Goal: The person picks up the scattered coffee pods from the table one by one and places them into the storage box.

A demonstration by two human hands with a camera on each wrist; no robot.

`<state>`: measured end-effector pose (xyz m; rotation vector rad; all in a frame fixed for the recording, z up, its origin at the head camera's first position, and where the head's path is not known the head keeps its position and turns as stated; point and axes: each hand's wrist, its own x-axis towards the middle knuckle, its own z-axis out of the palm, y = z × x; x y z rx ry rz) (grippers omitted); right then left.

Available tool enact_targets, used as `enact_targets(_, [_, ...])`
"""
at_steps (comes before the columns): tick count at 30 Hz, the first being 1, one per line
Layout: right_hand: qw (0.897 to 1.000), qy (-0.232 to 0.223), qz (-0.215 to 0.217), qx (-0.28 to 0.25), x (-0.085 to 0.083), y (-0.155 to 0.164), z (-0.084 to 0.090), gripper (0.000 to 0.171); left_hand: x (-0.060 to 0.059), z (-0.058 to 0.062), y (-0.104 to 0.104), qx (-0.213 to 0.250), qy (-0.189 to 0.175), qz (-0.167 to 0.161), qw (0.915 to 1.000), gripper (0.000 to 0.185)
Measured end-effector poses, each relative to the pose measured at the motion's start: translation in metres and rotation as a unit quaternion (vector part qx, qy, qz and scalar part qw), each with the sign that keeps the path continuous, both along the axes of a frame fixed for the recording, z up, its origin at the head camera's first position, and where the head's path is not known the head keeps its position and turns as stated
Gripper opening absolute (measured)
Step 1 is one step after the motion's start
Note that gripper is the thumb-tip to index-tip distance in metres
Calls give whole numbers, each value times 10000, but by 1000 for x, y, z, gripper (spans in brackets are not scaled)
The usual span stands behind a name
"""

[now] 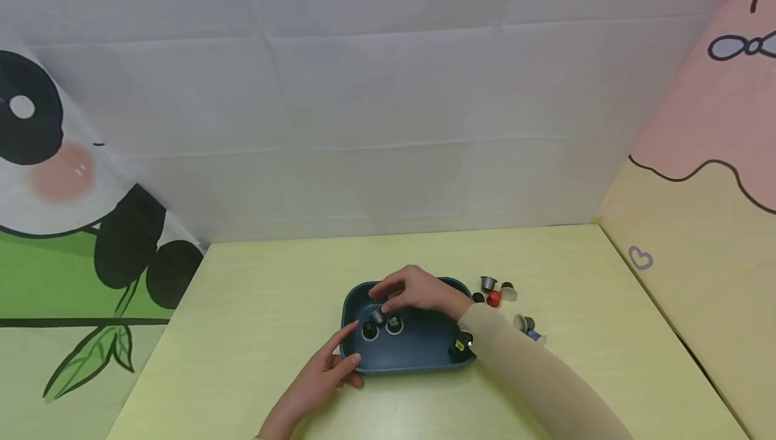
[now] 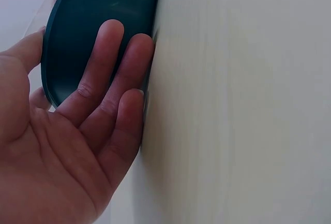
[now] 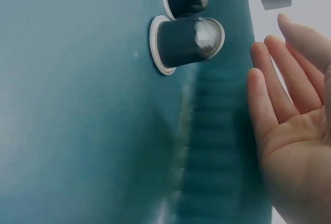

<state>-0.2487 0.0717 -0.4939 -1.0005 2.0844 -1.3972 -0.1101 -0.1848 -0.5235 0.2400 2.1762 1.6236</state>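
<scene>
A dark blue tray (image 1: 418, 361) stands on the table. My left hand (image 1: 324, 369) is at its left end, index fingertip and thumb at the rim; in the left wrist view several loosely bent fingers (image 2: 89, 83) lie by its outer wall. My right hand (image 1: 421, 290) hovers over the tray, its fingers and thumb apart in the right wrist view. A tilted grey coffee capsule (image 1: 378, 317) is just under its thumb tip, seen with a gap to the hand in the right wrist view. Two dark capsules, one left (image 1: 370, 330) and one right (image 1: 394, 325), stand rim-down on the tray floor.
Right of the tray lie several more capsules: a grey one (image 1: 488, 283), a red one (image 1: 494, 298), a pale one (image 1: 508, 293) and a blue one (image 1: 536, 337) among them. A black device (image 1: 461, 347) sits at my right wrist. A white cloth wall (image 1: 388, 184) closes off the back.
</scene>
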Motion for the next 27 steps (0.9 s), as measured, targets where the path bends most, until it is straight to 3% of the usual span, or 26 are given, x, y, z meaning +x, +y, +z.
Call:
enact_targets(10, [9991, -104, 150, -382, 3, 6, 18, 37, 3, 0, -1, -29, -59, 75, 9999, 60])
enact_targets(27, [9967, -46, -530, -611, 11, 51, 48, 36, 4, 2, 1, 16, 4, 71, 10000, 61])
